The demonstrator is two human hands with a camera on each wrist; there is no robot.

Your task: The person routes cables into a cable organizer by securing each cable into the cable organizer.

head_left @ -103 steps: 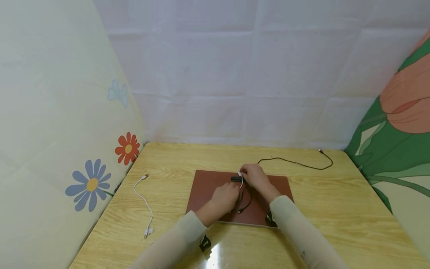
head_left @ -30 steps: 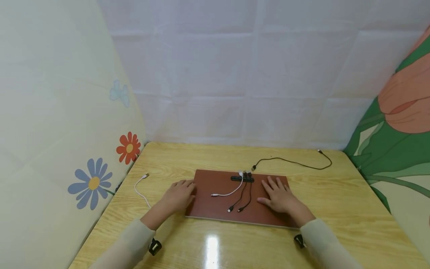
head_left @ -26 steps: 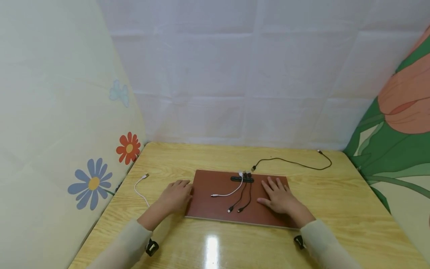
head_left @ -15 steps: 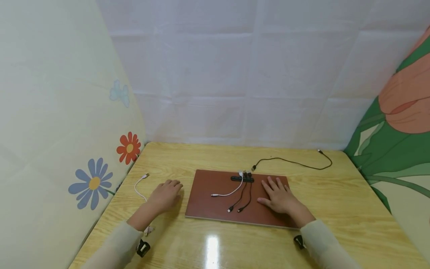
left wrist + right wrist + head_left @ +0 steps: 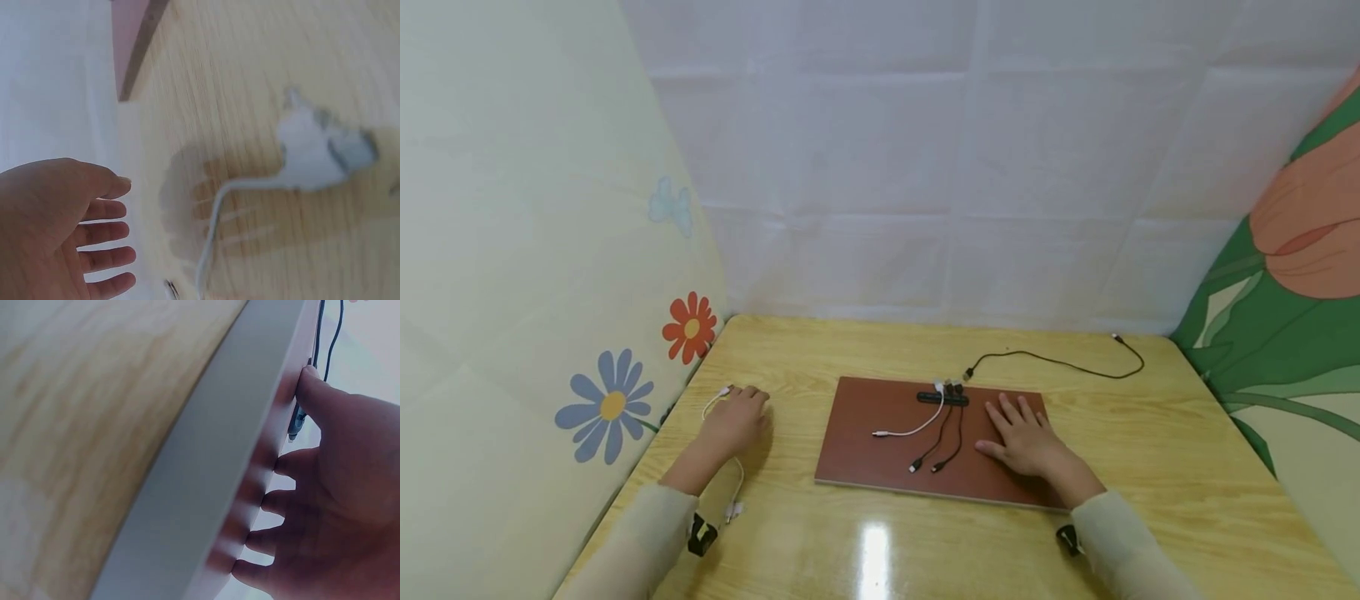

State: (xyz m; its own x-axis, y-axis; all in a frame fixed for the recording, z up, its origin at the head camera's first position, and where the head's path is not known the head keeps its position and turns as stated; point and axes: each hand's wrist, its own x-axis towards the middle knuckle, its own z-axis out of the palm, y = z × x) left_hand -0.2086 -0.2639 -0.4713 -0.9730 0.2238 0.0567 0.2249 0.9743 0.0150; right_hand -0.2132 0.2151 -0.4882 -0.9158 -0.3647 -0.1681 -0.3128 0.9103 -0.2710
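Above the white USB cable at the table's left hovers my left hand, covering the cable's middle in the head view. In the left wrist view that hand has loosely extended fingers and holds nothing; the white plug is apart from it. My right hand rests spread on the right part of a reddish-brown board. At the board's far edge sits a black cable holder. A short white cable and two black cables run from it across the board.
A longer black USB cable lies curved behind the board on the wooden table. A patterned cloth wall stands close to the table's left edge, and a white cloth hangs behind.
Both hands were at the cable holder with the short white cable, then parted onto the board. My left hand has since left the board and moved left to the other white cable. The right hand stays.
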